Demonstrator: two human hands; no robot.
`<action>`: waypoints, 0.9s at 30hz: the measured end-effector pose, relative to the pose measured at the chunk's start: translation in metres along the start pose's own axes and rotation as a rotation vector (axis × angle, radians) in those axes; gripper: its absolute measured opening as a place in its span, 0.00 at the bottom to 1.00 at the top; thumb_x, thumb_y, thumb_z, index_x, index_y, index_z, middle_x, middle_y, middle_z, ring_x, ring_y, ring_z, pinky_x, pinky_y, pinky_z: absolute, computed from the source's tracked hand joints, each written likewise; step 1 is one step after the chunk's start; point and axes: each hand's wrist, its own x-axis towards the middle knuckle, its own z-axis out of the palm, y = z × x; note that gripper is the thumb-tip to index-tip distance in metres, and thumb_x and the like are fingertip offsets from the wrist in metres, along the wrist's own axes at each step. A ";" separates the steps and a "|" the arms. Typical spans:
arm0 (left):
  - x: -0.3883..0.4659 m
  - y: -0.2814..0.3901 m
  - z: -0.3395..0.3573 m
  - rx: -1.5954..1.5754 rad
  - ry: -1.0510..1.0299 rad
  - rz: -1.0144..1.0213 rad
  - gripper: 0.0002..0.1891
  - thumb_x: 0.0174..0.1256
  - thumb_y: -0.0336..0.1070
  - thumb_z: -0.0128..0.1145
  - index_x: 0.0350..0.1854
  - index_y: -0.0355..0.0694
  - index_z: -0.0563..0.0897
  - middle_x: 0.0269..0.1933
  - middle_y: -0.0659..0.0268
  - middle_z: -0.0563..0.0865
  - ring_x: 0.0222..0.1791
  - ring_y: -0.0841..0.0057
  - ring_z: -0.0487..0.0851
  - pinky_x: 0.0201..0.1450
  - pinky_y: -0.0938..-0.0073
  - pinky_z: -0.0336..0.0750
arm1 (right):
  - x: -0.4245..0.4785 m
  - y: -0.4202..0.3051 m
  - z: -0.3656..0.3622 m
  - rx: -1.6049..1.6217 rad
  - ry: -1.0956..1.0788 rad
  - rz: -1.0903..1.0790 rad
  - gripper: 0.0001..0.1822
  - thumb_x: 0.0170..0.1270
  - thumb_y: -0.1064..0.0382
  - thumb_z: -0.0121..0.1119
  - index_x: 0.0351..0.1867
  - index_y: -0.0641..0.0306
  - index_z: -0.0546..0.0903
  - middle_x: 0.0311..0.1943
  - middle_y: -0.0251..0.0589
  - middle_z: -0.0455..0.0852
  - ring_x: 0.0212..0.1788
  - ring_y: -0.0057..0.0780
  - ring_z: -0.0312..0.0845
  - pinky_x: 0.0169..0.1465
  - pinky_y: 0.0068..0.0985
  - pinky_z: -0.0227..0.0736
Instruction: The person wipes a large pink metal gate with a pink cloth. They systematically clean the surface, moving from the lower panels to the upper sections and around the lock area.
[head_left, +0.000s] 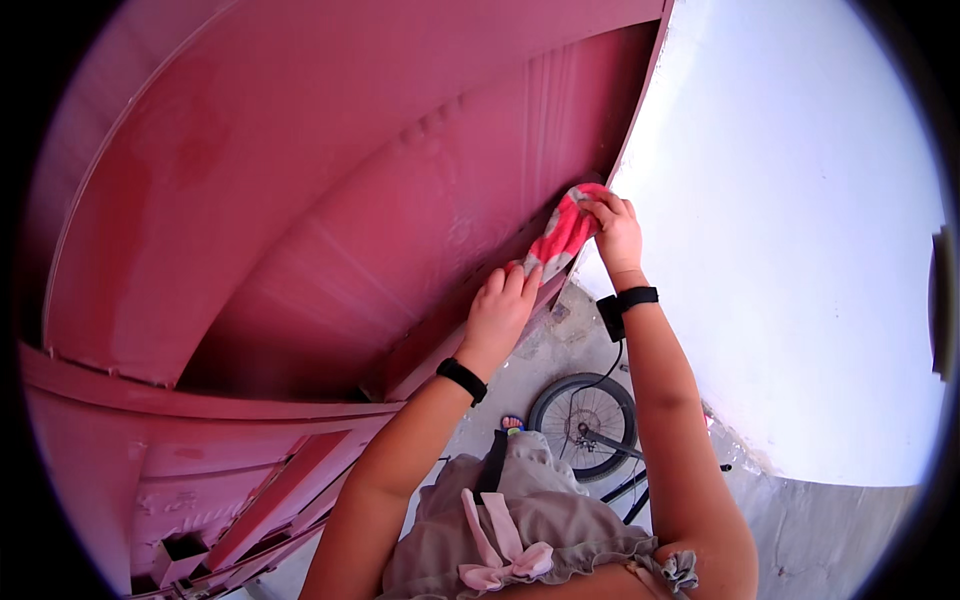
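A red and grey cloth (561, 231) is stretched between my two hands, lying along the lower ledge of a red metal door or panel (420, 195). My left hand (499, 311) has its fingertips on the cloth's near end. My right hand (616, 229) grips the far end, close to where the red frame meets the white wall. Both wrists wear black bands, and a small black box with a cable hangs at the right wrist.
A white wall (780, 247) rises on the right. Below stands a bicycle wheel (583, 427) with part of a black frame, on a grey concrete floor (566, 330). More red metalwork (247, 480) with a square tube end is at the lower left.
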 end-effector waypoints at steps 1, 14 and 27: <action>0.013 0.002 0.000 -0.023 0.017 0.005 0.23 0.64 0.33 0.55 0.63 0.43 0.81 0.53 0.63 0.80 0.50 0.67 0.78 0.52 0.71 0.79 | 0.010 0.006 0.000 -0.028 0.017 0.010 0.13 0.58 0.68 0.63 0.42 0.48 0.90 0.51 0.28 0.86 0.48 0.37 0.80 0.49 0.32 0.82; -0.041 -0.003 -0.042 0.126 -0.255 -0.282 0.18 0.64 0.32 0.55 0.56 0.38 0.82 0.52 0.62 0.81 0.47 0.65 0.80 0.49 0.67 0.79 | -0.025 -0.094 -0.014 0.026 -0.288 -0.190 0.20 0.52 0.64 0.62 0.50 0.52 0.86 0.46 0.34 0.84 0.51 0.40 0.79 0.45 0.33 0.82; -0.063 0.005 -0.066 0.104 -0.289 -0.212 0.21 0.66 0.32 0.55 0.62 0.35 0.78 0.53 0.61 0.80 0.49 0.66 0.80 0.51 0.69 0.78 | -0.040 -0.069 -0.004 0.221 -0.219 -0.160 0.20 0.52 0.66 0.62 0.50 0.49 0.86 0.52 0.38 0.81 0.50 0.40 0.78 0.52 0.34 0.77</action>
